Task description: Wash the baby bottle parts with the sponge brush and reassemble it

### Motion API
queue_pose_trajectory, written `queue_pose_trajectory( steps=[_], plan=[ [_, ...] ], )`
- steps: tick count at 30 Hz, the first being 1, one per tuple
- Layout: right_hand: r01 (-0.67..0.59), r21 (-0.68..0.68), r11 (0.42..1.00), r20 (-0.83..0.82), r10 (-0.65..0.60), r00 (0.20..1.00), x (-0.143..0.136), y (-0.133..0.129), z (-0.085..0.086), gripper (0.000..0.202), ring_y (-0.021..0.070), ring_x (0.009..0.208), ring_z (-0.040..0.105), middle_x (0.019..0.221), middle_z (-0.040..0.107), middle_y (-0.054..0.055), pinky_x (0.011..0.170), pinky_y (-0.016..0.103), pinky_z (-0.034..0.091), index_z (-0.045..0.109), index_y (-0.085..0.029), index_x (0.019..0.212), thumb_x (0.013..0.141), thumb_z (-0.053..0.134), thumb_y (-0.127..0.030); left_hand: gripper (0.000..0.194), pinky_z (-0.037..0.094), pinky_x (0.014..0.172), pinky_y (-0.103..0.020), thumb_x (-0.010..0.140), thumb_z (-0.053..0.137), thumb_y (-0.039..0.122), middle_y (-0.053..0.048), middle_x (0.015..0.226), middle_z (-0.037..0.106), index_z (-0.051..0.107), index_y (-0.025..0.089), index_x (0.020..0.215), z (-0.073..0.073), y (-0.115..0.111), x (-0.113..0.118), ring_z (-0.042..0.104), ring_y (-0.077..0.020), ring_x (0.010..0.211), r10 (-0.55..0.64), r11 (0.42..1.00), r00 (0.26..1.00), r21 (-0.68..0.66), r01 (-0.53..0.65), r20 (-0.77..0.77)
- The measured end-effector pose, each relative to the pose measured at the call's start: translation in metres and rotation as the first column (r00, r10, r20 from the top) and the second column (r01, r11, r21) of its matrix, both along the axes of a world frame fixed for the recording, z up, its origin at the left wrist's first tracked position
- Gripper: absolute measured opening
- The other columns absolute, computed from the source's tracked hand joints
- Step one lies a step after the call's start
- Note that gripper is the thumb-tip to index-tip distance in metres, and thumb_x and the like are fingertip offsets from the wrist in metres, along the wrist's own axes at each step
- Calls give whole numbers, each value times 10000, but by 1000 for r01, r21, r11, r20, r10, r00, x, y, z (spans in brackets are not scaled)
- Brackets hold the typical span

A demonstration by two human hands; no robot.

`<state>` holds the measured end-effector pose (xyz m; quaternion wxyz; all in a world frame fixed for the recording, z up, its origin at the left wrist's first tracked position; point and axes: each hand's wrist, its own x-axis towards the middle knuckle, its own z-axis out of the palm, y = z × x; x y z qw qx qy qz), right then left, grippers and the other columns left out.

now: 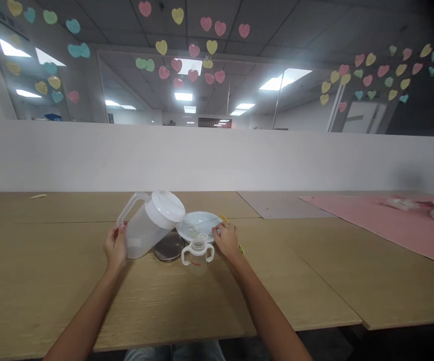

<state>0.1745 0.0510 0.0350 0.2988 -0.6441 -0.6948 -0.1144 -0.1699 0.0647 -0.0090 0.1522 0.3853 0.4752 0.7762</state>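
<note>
Clearly, a translucent pitcher (145, 230) with a white lid (167, 206) is grasped in the left hand (116, 249) at the lower end of its handle, and it is tilted with the lid leaning toward two o'clock; whether the desk (164, 306) is touched by its base cannot be told. With the two-handled bottle (197, 256) taken as the clock's centre, the pitcher is held toward ten o'clock. The bottle is stood upright on the desk, its neck uncovered. A dark round dish (168, 246) is set just beside it at about ten o'clock, partly hidden by the pitcher. A white plate (201, 216) is placed at twelve o'clock, with something clear on it. At two o'clock, the right hand (227, 239) is brought to the plate's rim with fingers bent; whether anything is gripped there cannot be told. Yellow-green items (241, 249) are partly covered by that hand. Far off toward three o'clock, a pink sheet (397, 220) is spread, with crumpled clear plastic (403, 203) on it.
</note>
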Motion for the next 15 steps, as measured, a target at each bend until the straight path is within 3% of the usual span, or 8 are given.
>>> queue_pose_trajectory(
  steps=[15],
  plan=[
    [-5, 3, 1000, -10, 5, 1000, 1, 0, -1, 314, 206, 980, 518, 1009, 644, 75, 891, 338, 275, 675, -188, 840, 915, 396, -311, 444, 466, 745, -289, 738, 544, 564, -62, 895, 657, 603, 157, 907, 7, -7, 2, 594, -188, 822, 7, 1000, 998, -30, -9, -65]
  ],
)
